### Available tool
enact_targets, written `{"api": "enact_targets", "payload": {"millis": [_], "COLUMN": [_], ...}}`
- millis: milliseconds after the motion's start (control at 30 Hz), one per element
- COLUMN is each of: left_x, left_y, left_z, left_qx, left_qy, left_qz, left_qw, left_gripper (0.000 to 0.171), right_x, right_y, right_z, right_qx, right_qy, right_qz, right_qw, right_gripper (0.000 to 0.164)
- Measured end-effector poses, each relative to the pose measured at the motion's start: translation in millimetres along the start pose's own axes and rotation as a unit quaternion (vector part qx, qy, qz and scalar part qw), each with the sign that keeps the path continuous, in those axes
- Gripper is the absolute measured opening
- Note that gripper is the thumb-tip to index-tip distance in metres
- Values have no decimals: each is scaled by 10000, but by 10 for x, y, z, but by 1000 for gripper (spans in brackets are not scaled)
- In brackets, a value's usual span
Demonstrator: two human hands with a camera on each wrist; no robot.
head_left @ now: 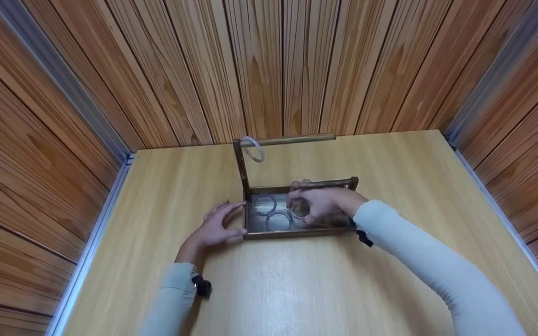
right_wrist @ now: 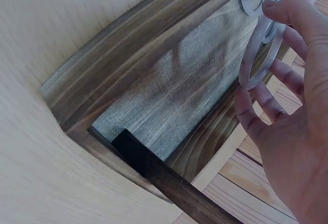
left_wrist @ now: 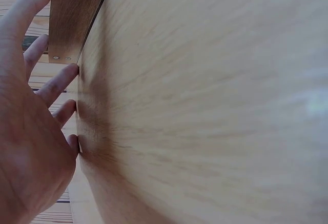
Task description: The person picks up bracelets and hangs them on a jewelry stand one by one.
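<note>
A dark wooden rack with a shallow tray base [head_left: 297, 233] sits on the table. Two clear rings, a back-left ring [head_left: 275, 204] and a front ring [head_left: 279, 212], lie on the tray floor. My right hand [head_left: 323, 203] reaches inside, pinching another clear ring [right_wrist: 249, 60] between thumb and fingertips. This ring stands tilted in the right wrist view. At the tray's left end is my left hand [head_left: 215, 227], fingers spread, thumb and index fingertip right at the end wall [left_wrist: 74, 21]. One more ring [head_left: 259, 157] hangs on the rack's taller bar [head_left: 297, 139].
The taller post [head_left: 241, 163] rises at the rack's back left, and a lower bar [head_left: 325, 183] crosses over my right hand from the right post. Plank walls [head_left: 269, 70] enclose the wooden table [head_left: 269, 289] behind and at both sides.
</note>
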State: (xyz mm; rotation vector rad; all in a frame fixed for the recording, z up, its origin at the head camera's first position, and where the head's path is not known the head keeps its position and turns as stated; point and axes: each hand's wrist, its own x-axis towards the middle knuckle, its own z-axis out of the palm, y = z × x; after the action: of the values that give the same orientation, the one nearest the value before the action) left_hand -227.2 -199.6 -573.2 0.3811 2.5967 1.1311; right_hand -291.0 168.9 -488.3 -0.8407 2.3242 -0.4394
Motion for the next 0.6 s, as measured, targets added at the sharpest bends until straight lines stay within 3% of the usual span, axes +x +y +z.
{"api": "enact_targets", "payload": {"millis": [233,600], "left_x": [1,2], "left_y": [-8,-1], "left_z": [-3,-6], "left_qx": [-51,-49], "left_qy": [27,40], "left_qz": [30,84], "left_qw": [10000,9999], "left_gripper": [85,85], "right_x": [-68,-250], "right_y": [-6,-54], "right_z": [5,70], "right_qx": [185,-765], "right_qy": [-92,376], "right_qz": [-275,-830], "right_qw": [9994,9929], "right_gripper": [64,61]}}
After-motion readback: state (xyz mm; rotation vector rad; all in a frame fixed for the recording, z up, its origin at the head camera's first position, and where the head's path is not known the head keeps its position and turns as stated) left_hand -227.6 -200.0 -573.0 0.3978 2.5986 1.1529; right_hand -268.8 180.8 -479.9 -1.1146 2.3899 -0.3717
